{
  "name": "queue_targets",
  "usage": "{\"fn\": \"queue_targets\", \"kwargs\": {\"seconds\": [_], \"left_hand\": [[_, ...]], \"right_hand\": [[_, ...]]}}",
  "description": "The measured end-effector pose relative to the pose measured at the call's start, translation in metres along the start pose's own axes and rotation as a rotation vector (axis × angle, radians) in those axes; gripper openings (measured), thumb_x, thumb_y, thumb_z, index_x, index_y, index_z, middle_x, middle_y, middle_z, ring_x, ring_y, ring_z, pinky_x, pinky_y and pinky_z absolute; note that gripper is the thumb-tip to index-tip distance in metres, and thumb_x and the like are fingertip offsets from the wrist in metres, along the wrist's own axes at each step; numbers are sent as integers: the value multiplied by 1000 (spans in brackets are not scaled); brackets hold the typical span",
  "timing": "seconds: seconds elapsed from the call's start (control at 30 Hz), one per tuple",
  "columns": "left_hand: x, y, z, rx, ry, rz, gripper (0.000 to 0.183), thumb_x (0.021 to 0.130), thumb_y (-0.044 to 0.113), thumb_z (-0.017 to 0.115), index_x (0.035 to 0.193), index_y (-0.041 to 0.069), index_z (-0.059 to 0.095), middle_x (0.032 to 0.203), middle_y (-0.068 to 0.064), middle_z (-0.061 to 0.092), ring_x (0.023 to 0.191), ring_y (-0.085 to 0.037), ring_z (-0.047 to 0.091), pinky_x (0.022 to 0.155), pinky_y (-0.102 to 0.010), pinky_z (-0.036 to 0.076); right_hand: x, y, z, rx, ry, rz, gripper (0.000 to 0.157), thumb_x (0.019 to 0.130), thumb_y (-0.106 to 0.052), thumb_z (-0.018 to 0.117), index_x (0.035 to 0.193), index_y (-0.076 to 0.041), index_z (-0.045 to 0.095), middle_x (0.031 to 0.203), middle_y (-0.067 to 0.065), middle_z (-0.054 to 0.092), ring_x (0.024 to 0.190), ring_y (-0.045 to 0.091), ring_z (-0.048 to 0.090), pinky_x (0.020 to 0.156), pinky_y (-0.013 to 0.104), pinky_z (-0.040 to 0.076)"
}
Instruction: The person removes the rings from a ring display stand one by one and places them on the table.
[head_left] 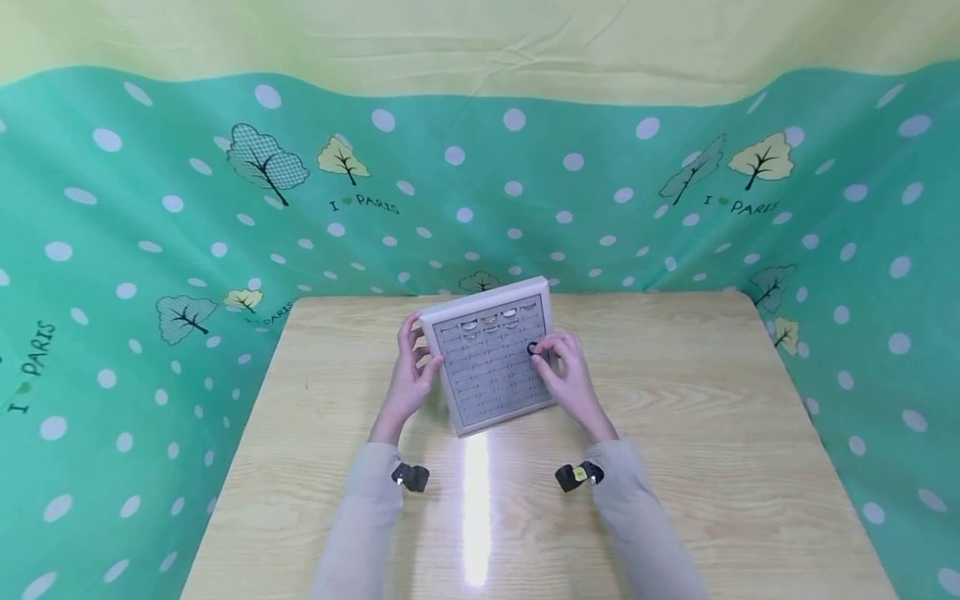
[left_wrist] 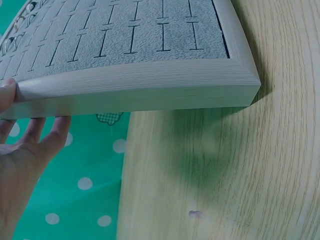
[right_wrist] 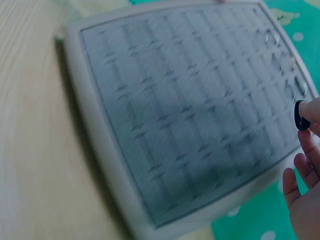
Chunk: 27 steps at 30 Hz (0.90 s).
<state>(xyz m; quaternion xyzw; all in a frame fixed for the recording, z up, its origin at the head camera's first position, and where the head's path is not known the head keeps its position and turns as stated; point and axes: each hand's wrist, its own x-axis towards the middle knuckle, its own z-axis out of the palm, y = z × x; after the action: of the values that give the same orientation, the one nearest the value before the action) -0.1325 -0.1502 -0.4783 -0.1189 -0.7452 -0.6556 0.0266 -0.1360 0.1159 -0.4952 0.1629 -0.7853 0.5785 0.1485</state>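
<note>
Head view: light sleeves (head_left: 637, 517) and black wrist cameras (head_left: 411, 477) extend over a wood-grain counter (head_left: 675, 400), where a white-framed ring tray (head_left: 487, 302) tilts between two hands. The left hand (head_left: 408, 375) grips the tray's left side, thumb on the frame's face and other fingers (left_wrist: 55, 132) behind it, while the right hand (head_left: 564, 379) pinches a black ring (head_left: 532, 347) at the right of the grey slots (head_left: 495, 375). Whether the ring touches a slot cannot be told. Farther up, several silvery rings (head_left: 510, 313) sit in the top two rows; the lower rows show none and the black ring is not yet released, so the work looks part-way at most. Dotted green cloth (head_left: 465, 183) hangs beyond
</note>
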Motion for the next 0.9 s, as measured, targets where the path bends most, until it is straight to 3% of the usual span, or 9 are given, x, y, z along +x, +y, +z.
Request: {"fn": "queue_targets", "kwargs": {"seconds": [0.27,0.53,0.9], "left_hand": [[-1,1,-1,0,-2,-11,79,90,-16,50,151,12,8,140,-28,36,111,-44,52,91,-48,51],[1,3,0,4,-11,8,79,90,-16,50,151,11,7,140,-29,35,110,-45,52,91,-49,51],[0,4,-1,7,-17,27,80,89,-19,48,151,8,6,138,-30,36,108,-45,53,89,-48,53]], "right_hand": [[-18,28,-17,-30,38,112,8,86,7,65,92,2,62,111,20,55,107,25,42,85,43,40],[-19,53,-34,-70,30,143,9,87,4,64,96,3,63,112,19,55,107,30,41,84,38,38],[-24,94,-52,-149,5,204,11,85,4,66,95,3,64,110,21,57,107,33,42,88,51,40]]}}
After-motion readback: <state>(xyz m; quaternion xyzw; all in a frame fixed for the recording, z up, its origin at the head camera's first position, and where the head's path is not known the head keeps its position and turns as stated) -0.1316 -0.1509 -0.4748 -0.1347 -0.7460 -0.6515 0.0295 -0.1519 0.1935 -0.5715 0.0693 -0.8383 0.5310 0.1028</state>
